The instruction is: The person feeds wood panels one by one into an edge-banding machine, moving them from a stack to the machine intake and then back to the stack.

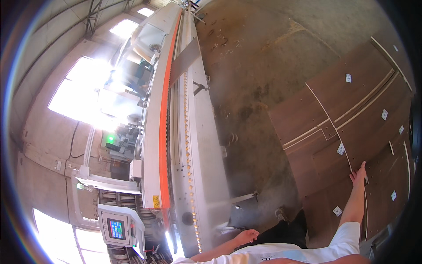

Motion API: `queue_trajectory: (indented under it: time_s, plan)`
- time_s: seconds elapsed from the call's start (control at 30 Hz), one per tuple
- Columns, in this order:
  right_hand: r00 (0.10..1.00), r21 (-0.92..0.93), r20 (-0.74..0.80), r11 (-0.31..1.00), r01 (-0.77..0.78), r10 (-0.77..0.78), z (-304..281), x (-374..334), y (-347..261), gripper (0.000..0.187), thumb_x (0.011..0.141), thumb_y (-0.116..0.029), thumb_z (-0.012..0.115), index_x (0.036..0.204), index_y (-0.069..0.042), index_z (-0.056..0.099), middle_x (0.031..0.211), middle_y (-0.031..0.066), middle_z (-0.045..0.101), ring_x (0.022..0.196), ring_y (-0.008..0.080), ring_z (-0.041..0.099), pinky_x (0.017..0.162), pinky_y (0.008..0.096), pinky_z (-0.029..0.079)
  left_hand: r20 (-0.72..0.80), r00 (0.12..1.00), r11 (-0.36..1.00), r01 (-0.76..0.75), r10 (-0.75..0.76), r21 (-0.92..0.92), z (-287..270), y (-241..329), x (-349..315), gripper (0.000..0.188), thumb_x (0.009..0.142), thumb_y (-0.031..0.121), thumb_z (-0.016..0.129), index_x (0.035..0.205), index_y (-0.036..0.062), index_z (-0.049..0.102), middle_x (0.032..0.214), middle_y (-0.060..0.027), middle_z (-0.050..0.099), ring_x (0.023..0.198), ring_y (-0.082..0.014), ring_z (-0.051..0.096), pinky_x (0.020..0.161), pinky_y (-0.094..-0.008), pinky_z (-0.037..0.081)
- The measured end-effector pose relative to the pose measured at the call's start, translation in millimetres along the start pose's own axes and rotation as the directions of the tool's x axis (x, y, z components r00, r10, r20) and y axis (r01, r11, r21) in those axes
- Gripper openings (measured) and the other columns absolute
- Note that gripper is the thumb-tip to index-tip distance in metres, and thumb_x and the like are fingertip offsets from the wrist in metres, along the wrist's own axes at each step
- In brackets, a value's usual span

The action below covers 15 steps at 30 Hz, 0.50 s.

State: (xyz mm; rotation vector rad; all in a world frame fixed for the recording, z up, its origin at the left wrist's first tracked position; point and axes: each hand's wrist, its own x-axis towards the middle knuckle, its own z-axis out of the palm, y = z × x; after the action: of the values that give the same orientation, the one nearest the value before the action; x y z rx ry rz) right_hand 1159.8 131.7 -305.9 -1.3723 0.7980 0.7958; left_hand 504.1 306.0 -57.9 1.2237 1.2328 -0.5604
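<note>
My right hand reaches out over the brown panels at the right, next to a pale seam where two boards meet. Its fingers are apart, some stretched and some bent, and it seems to rest on the board's surface; I see nothing held. Close to my body, my left hand is loosely curled near the near end of the long machine, with nothing visible in it. Pale grooves, small holes and white labels mark the panels. Whatever supports the panels is mostly hidden.
A long machine with a white bed and an orange strip runs away on the left. One brown board lies across it farther off. A control box with a screen stands at lower left. Concrete floor lies between machine and panels.
</note>
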Motion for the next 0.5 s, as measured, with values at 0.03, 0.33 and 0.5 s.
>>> queue_trajectory:
  time_s: [0.03, 0.33, 0.5]
  plan:
    - [0.999, -0.037, -0.025, 0.999, 0.031, -0.032, 9.2, -7.6, 4.2, 0.088, 0.085, -0.08, 0.055, 0.139, -0.011, 0.048, 0.126, 0.0098, 0.057, 0.097, 0.0238, 0.061, 0.075, 0.0387, 0.05, -0.009, 0.999, 0.999, 0.044, -0.044, -0.009, 4.7, 7.9, -6.6, 0.03, 0.103, 0.033, 0.056, 0.118, 0.0083, 0.065, 0.088, -0.001, 0.067, 0.07, -0.0088, 0.058, 0.066, -0.0249, 0.051]
    - [0.999, -0.132, 0.036, 0.991, -0.005, 0.009, 12.7, -128.4, 67.7, 0.074, 0.093, -0.076, 0.046, 0.126, -0.012, 0.06, 0.102, 0.0029, 0.068, 0.063, 0.0171, 0.061, 0.055, 0.0326, 0.047, 0.095, 0.977, 0.97, -0.176, 0.193, -0.167, 17.4, 178.8, 88.4, 0.031, 0.103, 0.041, 0.057, 0.112, 0.0117, 0.063, 0.086, 0.0012, 0.062, 0.071, -0.0091, 0.054, 0.063, -0.0246, 0.044]
    - [0.986, -0.016, 0.166, 0.999, 0.03, -0.027, 25.4, -271.1, 128.2, 0.071, 0.101, -0.066, 0.04, 0.13, -0.003, 0.055, 0.119, 0.0125, 0.064, 0.09, 0.0272, 0.068, 0.078, 0.0426, 0.057, -0.013, 0.973, 0.846, -0.208, 0.231, -0.49, 79.8, 248.2, 141.0, 0.041, 0.103, 0.054, 0.049, 0.113, 0.016, 0.059, 0.095, 0.0028, 0.058, 0.085, -0.0125, 0.052, 0.07, -0.0321, 0.044]
